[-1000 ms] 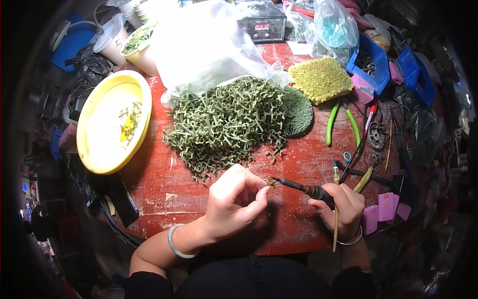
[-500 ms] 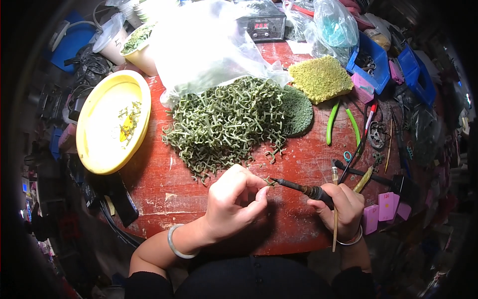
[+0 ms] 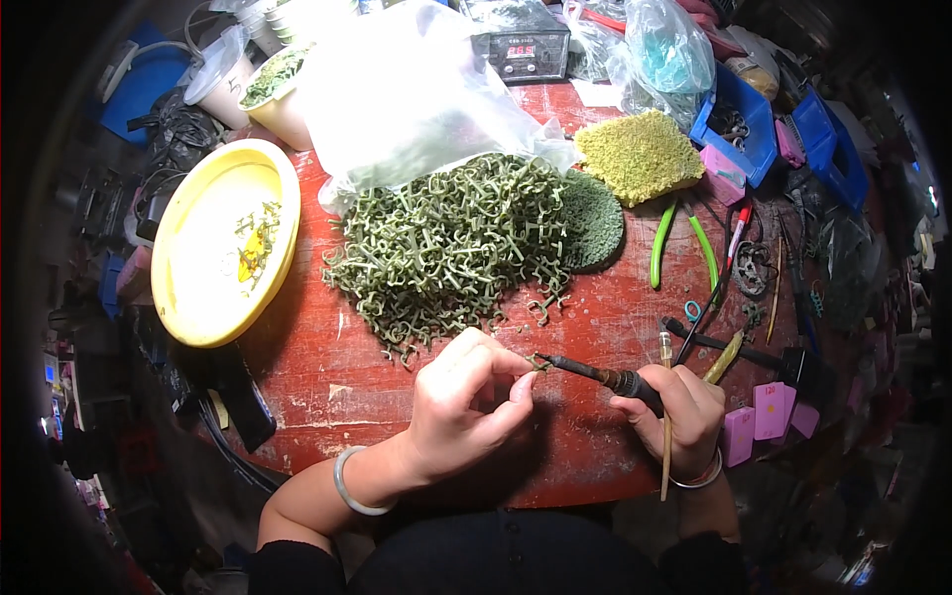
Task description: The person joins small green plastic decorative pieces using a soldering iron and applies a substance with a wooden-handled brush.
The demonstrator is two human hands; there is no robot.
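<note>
Thumb and forefinger of my left hand (image 3: 466, 402) pinch a small green curved piece (image 3: 536, 364) over the front of the table. In my right hand (image 3: 684, 412) is a soldering iron (image 3: 600, 375) with a black grip and a dark metal shaft. Its tip points left and meets the green piece, or nearly so; contact is too small to make out. A thin wooden-handled brush (image 3: 667, 436) also sits between my right fingers, roughly upright. Just beyond my left hand lies a big heap of similar green curved pieces (image 3: 446, 248), partly under a clear plastic bag (image 3: 397, 119).
A yellow basin (image 3: 183, 288) with a few scraps stands at left. Behind the heap are a control box with a red display (image 3: 521, 45), a yellow sponge-like block (image 3: 640, 157) and a green round pad (image 3: 592, 223). Green-handled pliers (image 3: 658, 248), blue bins (image 3: 739, 124) and pink blocks (image 3: 769, 410) fill the right.
</note>
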